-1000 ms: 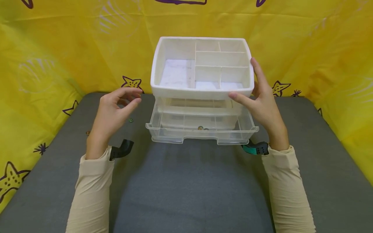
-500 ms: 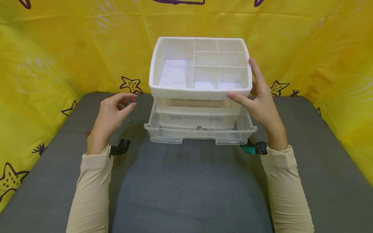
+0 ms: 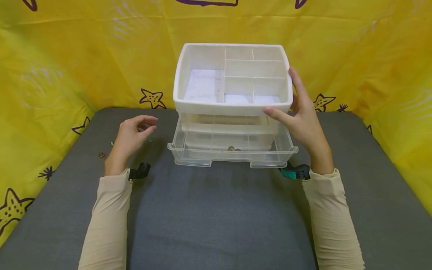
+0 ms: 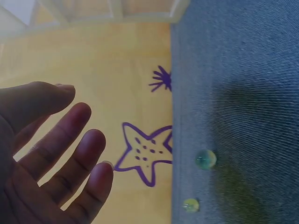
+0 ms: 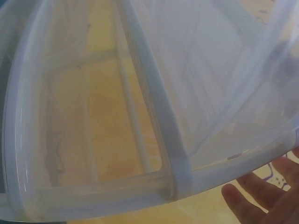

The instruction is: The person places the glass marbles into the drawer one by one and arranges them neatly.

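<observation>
A white plastic drawer organizer (image 3: 233,108) stands in the head view, with a divided tray on top. Below it, a clear drawer (image 3: 202,159) is pulled out and holds marbles (image 3: 231,148) near its front. My right hand (image 3: 303,120) holds the tray's right front corner, thumb at the front and fingers along the side. Left of the organizer, my left hand (image 3: 129,140) hovers with loosely bent fingers; in the left wrist view nothing lies between its fingers (image 4: 84,154). Around it on the table are a green marble (image 3: 150,140), another green marble (image 3: 112,143) and a reddish marble (image 3: 101,154).
Grey cloth covers the table (image 3: 216,217). A yellow curtain (image 3: 118,56) printed with purple starfish rises behind and along both sides. Dark wrist cameras (image 3: 140,171) sit on straps at both wrists.
My left hand has drawn back from the organizer, slightly left and lower, uncovering a second green marble beside the wrist. My right hand keeps its hold on the tray corner.
</observation>
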Available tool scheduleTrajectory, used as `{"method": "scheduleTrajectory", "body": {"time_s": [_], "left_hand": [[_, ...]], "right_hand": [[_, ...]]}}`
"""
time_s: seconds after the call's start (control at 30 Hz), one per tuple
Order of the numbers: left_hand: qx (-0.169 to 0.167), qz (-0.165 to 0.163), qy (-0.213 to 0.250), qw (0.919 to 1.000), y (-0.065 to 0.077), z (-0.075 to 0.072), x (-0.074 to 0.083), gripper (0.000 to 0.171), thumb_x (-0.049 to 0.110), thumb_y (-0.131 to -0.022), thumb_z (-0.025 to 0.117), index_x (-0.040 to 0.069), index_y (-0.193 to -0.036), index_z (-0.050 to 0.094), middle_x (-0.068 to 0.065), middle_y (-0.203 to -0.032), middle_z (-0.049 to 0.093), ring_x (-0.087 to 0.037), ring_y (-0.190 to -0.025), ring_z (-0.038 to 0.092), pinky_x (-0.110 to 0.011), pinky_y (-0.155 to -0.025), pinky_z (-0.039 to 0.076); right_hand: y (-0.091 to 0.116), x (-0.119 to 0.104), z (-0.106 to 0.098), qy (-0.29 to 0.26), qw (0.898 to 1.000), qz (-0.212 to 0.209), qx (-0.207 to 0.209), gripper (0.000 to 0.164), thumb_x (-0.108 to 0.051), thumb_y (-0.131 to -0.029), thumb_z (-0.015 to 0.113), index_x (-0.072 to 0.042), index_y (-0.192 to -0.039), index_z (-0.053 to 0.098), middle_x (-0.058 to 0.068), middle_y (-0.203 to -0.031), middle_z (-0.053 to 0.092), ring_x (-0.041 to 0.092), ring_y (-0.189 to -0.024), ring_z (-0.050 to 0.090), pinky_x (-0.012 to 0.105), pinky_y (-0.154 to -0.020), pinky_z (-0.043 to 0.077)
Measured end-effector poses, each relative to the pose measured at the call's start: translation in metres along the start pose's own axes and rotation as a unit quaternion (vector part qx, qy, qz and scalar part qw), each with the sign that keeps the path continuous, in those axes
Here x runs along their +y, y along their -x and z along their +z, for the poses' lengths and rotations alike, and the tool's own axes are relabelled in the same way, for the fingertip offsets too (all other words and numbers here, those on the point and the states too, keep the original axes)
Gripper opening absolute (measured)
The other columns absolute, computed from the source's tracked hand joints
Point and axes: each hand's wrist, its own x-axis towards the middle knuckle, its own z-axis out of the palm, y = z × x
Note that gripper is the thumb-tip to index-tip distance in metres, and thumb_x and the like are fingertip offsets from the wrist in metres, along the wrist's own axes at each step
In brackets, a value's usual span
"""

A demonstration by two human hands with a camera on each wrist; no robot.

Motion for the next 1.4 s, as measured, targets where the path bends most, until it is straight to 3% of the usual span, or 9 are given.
{"method": "scheduleTrajectory", "body": {"time_s": [0.3, 0.5, 0.73, 1.03, 1.4], "left_hand": [[-0.041, -0.026, -0.015, 0.9987, 0.0, 0.003, -0.015, 0.026, 0.011, -0.096, 0.065, 0.001, -0.12, 0.067, -0.021, -0.109, 0.071, -0.029, -0.091, 0.064, -0.015, -0.068, 0.042], [-0.095, -0.061, -0.029, 0.9931, 0.001, 0.004, -0.024, 0.028, 0.011, -0.095, 0.065, 0.002, -0.122, 0.066, -0.022, -0.113, 0.07, -0.033, -0.096, 0.064, -0.03, -0.077, 0.045], [-0.135, -0.078, -0.024, 0.9874, 0.0, 0.007, -0.036, 0.033, 0.011, -0.096, 0.063, 0.0, -0.127, 0.063, -0.024, -0.122, 0.066, -0.035, -0.102, 0.064, -0.025, -0.078, 0.046], [-0.146, -0.077, -0.022, 0.986, 0.0, 0.013, -0.049, 0.034, 0.007, -0.095, 0.062, -0.002, -0.129, 0.06, -0.025, -0.124, 0.064, -0.035, -0.1, 0.063, -0.027, -0.076, 0.046], [-0.146, -0.092, -0.034, 0.9845, 0.004, 0.012, -0.052, 0.032, -0.001, -0.094, 0.058, -0.003, -0.125, 0.064, -0.027, -0.106, 0.069, -0.029, -0.089, 0.062, -0.027, -0.073, 0.045]], "right_hand": [[0.0, 0.0, 0.0, 0.001, 1.0, 0.002, -0.002, 0.095, -0.01, -0.085, 0.077, -0.035, -0.157, 0.021, 0.0, -0.153, 0.041, 0.024, -0.117, 0.057, 0.018, -0.085, 0.055], [0.001, -0.001, 0.0, -0.005, 1.0, 0.003, -0.002, 0.095, -0.01, -0.085, 0.077, -0.034, -0.157, 0.021, 0.002, -0.152, 0.042, 0.022, -0.115, 0.058, 0.017, -0.083, 0.055], [0.001, -0.001, 0.0, -0.005, 1.0, 0.004, -0.002, 0.095, -0.01, -0.085, 0.077, -0.034, -0.157, 0.021, 0.002, -0.151, 0.042, 0.022, -0.115, 0.058, 0.017, -0.083, 0.054], [0.002, -0.002, 0.0, -0.013, 1.0, 0.007, -0.005, 0.095, -0.009, -0.085, 0.076, -0.034, -0.157, 0.02, 0.004, -0.152, 0.042, 0.021, -0.115, 0.058, 0.016, -0.083, 0.054], [0.002, -0.003, 0.0, -0.015, 1.0, 0.014, -0.007, 0.095, -0.01, -0.085, 0.076, -0.036, -0.157, 0.02, 0.003, -0.152, 0.042, 0.021, -0.115, 0.058, 0.017, -0.082, 0.054]]}}
